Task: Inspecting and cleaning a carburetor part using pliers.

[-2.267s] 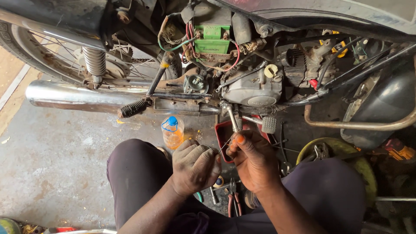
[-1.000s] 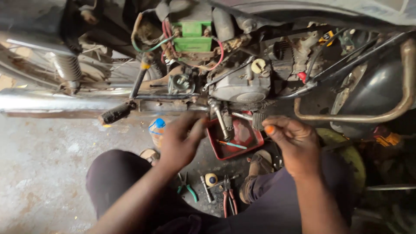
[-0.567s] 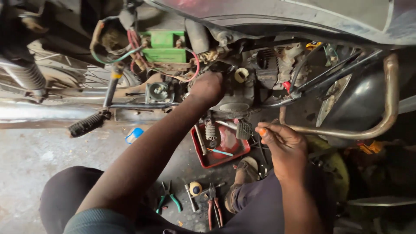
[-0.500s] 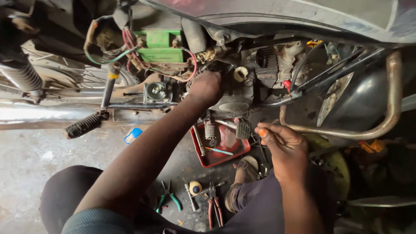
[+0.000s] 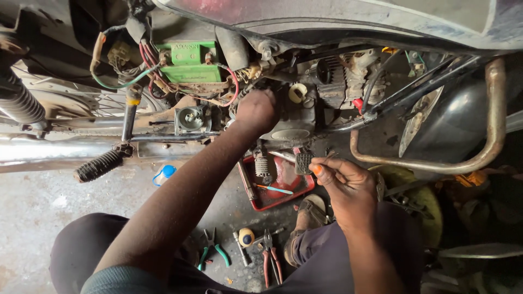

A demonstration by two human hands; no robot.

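- My left hand [image 5: 256,111] is up against the motorbike engine [image 5: 305,109], just under the green battery [image 5: 188,62]. It is curled shut, but I cannot tell what it has hold of, because the fingers are hidden.
- My right hand [image 5: 346,182] is lower, near the foot pedal [image 5: 303,161]. Its fingers are pinched together on something small and thin. I cannot tell what it is.
- The red tray [image 5: 283,185] sits on the floor [image 5: 38,207] right under the engine, between my two arms.
- Pliers with green grips [image 5: 213,251] and pliers with red grips [image 5: 271,261] lie on the floor by my knees.
- To do this bit well, I think I should keep the left hand steady on the engine and bring the small part up slowly.
- I would stay over the tray, so a dropped bit lands there and not on the dirty floor.
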